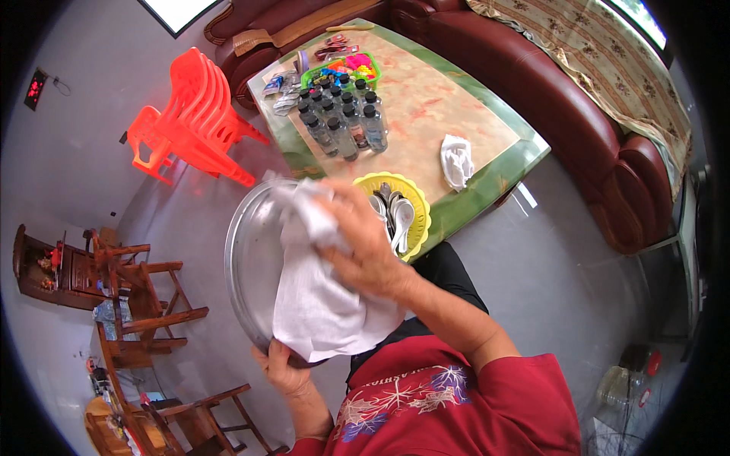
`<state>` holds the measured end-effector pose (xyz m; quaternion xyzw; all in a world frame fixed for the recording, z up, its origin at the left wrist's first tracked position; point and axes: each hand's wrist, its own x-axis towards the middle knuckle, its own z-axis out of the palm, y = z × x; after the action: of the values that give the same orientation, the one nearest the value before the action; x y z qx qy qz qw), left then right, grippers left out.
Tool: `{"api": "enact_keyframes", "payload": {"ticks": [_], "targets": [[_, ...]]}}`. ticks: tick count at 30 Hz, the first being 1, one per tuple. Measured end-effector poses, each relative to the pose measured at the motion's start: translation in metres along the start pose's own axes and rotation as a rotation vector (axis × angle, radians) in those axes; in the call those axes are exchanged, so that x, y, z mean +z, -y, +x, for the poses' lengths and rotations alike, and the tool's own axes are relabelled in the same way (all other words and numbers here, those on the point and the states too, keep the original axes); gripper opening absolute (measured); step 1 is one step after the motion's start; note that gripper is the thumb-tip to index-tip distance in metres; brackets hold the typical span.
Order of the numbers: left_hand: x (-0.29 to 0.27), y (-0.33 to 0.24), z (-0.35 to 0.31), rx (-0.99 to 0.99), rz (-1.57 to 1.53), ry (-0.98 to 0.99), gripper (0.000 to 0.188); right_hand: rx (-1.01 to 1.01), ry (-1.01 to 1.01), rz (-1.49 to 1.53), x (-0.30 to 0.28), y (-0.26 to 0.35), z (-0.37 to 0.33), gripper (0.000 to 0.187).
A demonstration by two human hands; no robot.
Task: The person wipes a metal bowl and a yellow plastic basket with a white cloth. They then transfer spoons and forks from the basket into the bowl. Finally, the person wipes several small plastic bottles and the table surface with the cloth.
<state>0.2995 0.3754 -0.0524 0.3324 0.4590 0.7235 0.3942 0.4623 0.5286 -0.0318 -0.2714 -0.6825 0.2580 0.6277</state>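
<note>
A large round metal tray [249, 251] is tilted in front of me, held at its lower rim by my left hand [286, 369], whose thumb lies over the edge. A white cloth [323, 308] drapes across the tray's right part. Its upper end is bunched in my right hand [361, 243], which is closed on it over the tray and slightly blurred. Just right of that hand, a yellow scalloped basket [423, 215] holds several spoons [403, 217]. My right hand partly hides the basket.
A marble-topped table [433, 99] with a green border carries several black-capped bottles [346, 121], a green tray of colourful small items [365, 67] and a crumpled white cloth [457, 162]. Stacked orange chairs [194, 114] stand left; a dark red sofa [525, 83] lies behind. Wooden chairs [148, 304] are lower left.
</note>
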Motion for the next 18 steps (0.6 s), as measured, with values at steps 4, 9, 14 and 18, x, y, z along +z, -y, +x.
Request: {"api": "enact_keyframes", "payload": {"ticks": [4, 9, 14, 18], "targets": [[-0.009, -0.004, -0.006, 0.121, -0.052, -0.024, 0.061, 0.391, 0.001, 0.192, -0.026, -0.021, 0.019, 0.043], [-0.001, -0.011, 0.000, 0.085, -0.147, -0.038, 0.058, 0.763, -0.090, 0.384, -0.022, -0.064, -0.028, 0.036], [0.019, -0.004, 0.010, 0.088, -0.114, 0.007, 0.051, 0.884, -0.226, 0.467, 0.003, -0.050, -0.080, 0.035], [0.052, 0.012, 0.005, 0.147, 0.121, 0.055, 0.028, 0.809, -0.130, 0.249, 0.001, -0.029, -0.094, 0.031]]}}
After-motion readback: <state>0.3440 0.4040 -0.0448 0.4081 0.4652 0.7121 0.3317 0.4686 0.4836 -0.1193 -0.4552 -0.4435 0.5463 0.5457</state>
